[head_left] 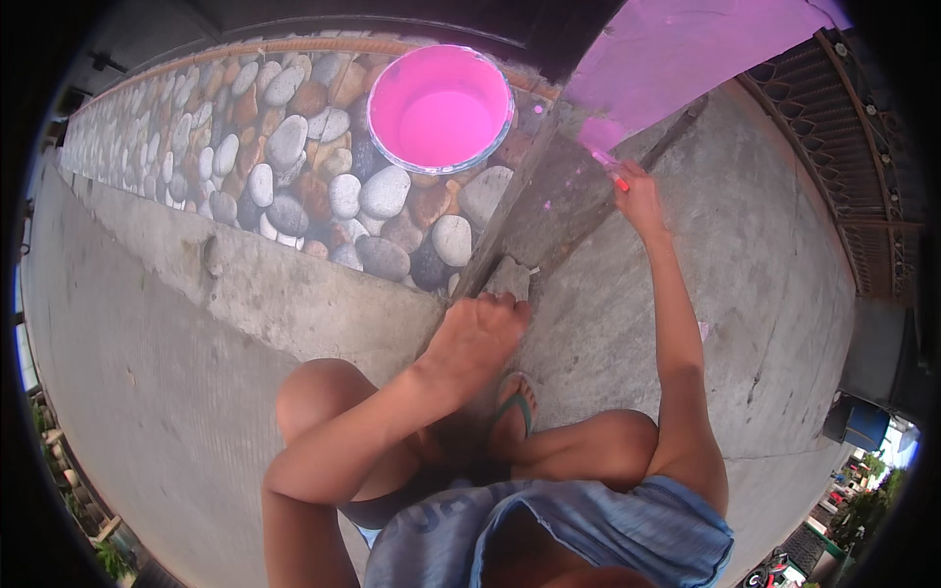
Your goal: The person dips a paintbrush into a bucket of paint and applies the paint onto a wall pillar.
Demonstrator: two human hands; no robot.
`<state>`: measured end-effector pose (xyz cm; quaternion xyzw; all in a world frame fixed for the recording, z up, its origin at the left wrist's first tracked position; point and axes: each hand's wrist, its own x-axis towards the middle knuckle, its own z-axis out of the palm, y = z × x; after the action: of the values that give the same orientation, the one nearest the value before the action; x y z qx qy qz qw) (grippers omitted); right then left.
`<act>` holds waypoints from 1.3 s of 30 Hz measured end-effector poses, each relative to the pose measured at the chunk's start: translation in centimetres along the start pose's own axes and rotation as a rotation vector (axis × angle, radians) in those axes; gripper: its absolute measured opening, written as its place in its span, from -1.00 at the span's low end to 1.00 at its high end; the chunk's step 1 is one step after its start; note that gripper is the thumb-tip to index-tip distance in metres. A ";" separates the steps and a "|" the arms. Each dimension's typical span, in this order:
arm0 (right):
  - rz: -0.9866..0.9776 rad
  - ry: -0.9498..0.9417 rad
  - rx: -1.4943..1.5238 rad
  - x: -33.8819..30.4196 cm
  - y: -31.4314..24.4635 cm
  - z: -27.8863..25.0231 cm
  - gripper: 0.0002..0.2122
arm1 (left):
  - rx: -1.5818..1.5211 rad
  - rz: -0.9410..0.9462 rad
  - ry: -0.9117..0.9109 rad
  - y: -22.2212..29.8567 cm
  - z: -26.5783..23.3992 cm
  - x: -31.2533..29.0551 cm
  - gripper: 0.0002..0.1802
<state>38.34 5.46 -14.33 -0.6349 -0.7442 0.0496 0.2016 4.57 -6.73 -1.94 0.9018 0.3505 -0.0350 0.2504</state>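
Observation:
My right hand (642,201) is reached out at the right, closed around the red handle of a paintbrush (620,183). The brush head (600,154) touches the lower edge of a pink-painted wall (686,59), where fresh pink spreads low down. My left hand (480,333) is curled closed in front of my knees, near the ledge's corner. A grey, flat-looking piece (510,278) shows just past its fingers; I cannot tell whether the hand grips it. Left of the wall stands a round bucket (384,137) with pink paint inside.
Pebble-patterned tiles (284,142) cover the raised ledge under the bucket. Its concrete side (294,294) runs off to the left. Pink drips (547,205) mark the concrete below the wall. My sandalled foot (517,400) is close to the corner. A metal grille (833,137) stands at far right.

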 end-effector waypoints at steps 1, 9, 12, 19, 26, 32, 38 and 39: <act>-0.007 -0.029 -0.017 0.1 1.1 1.2 -0.79 | 0.002 0.004 0.001 0.1 0.0 0.1 -0.63; -0.029 0.131 -0.078 1.8 0.5 -2.4 -0.78 | -0.017 -0.037 -0.029 -0.3 -0.1 -0.6 -0.61; -0.097 0.286 -0.036 0.9 -2.6 -6.0 -0.79 | 0.010 -0.029 0.005 -0.1 -0.3 -0.9 -0.60; 0.001 -0.059 -0.043 1.0 0.5 -1.9 -0.80 | -0.004 0.016 -0.044 0.2 -0.2 -0.3 -0.57; -0.098 0.278 -0.069 0.4 -0.9 -6.2 -0.79 | -0.016 -0.050 -0.059 0.2 -0.8 -0.7 -0.60; -0.070 -0.011 0.033 0.9 1.3 -1.9 -0.79 | -0.054 0.019 -0.023 -0.1 0.7 -0.1 -0.64; -0.053 0.197 -0.058 0.6 -1.1 -4.2 -0.79 | -0.028 -0.003 0.021 -0.1 0.1 -0.7 -0.65; -0.067 0.305 -0.050 -0.2 -2.3 -4.5 -0.79 | -0.027 -0.045 -0.071 -0.2 -0.2 -0.6 -0.64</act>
<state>37.91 4.04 -9.48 -0.6147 -0.7267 -0.0729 0.2979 3.92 -6.90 -1.71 0.8884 0.3621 -0.0677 0.2740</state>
